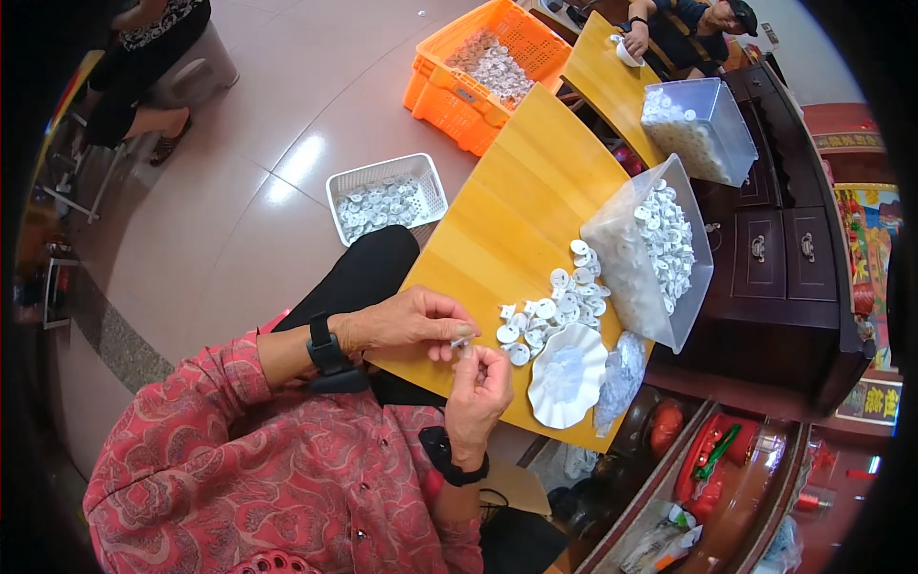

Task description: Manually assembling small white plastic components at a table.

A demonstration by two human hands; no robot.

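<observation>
My left hand (413,320) is closed in a pinch on a small white plastic piece (462,341), over the near edge of a yellow wooden board. Right beside it, my right hand (481,383) is also pinched, its fingertips almost against that piece; what it grips is too small to make out. Loose white round plastic pieces (566,308) with stems lie heaped on the board beyond my hands. To the right of my right hand is a white scalloped dish (568,375) with small translucent bits in it. A clear plastic bag (622,381) of small parts lies against the dish.
A clear bin (626,273) of white pieces stands on the yellow board (497,215). On the floor are a white basket (435,187) and an orange crate (445,105) of parts. Another person (684,38) works at the far board, near a second bin (712,143). Dark drawers (760,249) stand right.
</observation>
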